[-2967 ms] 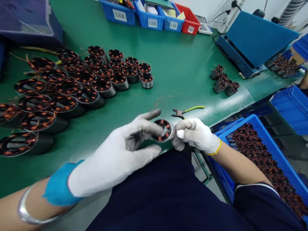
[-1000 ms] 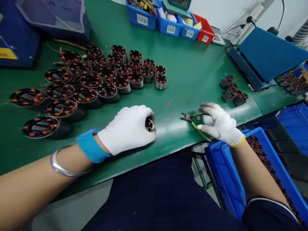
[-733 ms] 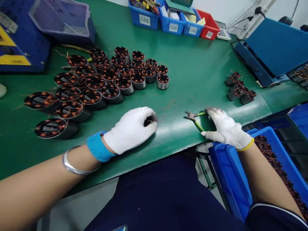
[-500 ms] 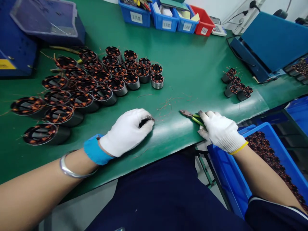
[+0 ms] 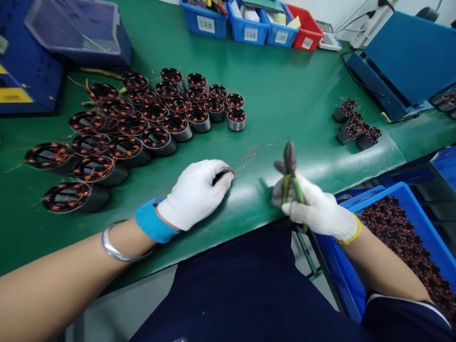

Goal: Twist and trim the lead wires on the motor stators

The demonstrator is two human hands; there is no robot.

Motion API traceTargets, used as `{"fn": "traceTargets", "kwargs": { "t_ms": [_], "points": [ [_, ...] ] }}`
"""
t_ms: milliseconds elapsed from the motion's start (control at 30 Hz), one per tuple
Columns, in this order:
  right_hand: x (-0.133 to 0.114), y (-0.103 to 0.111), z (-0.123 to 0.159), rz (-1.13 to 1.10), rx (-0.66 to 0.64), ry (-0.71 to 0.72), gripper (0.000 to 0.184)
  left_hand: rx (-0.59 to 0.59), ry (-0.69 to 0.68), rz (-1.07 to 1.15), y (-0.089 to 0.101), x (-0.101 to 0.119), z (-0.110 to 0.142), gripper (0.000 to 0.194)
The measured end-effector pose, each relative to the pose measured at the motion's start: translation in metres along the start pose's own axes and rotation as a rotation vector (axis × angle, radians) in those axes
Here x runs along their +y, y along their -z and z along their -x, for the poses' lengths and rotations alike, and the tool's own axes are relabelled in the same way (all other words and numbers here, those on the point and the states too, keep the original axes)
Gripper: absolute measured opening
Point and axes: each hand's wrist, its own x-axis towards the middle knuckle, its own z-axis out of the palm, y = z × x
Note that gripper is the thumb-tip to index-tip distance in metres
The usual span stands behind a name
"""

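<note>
My right hand (image 5: 309,204), in a white knitted glove with a yellow cuff, grips green-handled cutting pliers (image 5: 290,164). Their dark jaws point up and stand apart, raised over the bench near its front edge. My left hand (image 5: 195,194), also gloved in white, rests on the green bench with thumb and fingers curled together. Something dark shows in the gap by its fingertips, but the glove hides most of it. Thin copper wire scraps (image 5: 251,154) lie just beyond those fingertips. To the left stand several wire-wound motor stators (image 5: 162,142) in rows.
Small stators (image 5: 347,135) stand at the right, near a blue machine (image 5: 409,57). A blue crate (image 5: 416,209) of stators sits below the bench edge. Blue bins (image 5: 206,26), a red bin (image 5: 306,31) and a calculator (image 5: 329,42) line the back. A translucent bin (image 5: 123,45) stands back left.
My right hand has lifted the pliers off the bench, shifted left and turned them, so the jaws point up and have spread. The left hand stays nearly in place.
</note>
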Motion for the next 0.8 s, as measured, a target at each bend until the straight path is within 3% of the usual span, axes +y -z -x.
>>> {"fn": "traceTargets", "kwargs": {
  "t_ms": [100,167,500,800],
  "points": [
    [-0.023,-0.009,-0.006,-0.395,-0.386,-0.141,0.063,0.004,-0.004,0.008,-0.001,-0.002,0.000,0.027],
    [-0.029,-0.012,-0.013,-0.476,-0.479,-0.206,0.055,0.003,-0.007,0.013,-0.002,-0.002,0.000,0.026],
    [-0.026,-0.021,-0.028,-0.412,-0.435,-0.240,0.035,-0.031,-0.025,0.010,0.002,0.001,-0.002,0.025],
    [-0.030,-0.027,-0.032,-0.359,-0.385,-0.300,0.042,-0.052,0.014,-0.035,0.007,0.009,-0.002,0.026]
  ]
}}
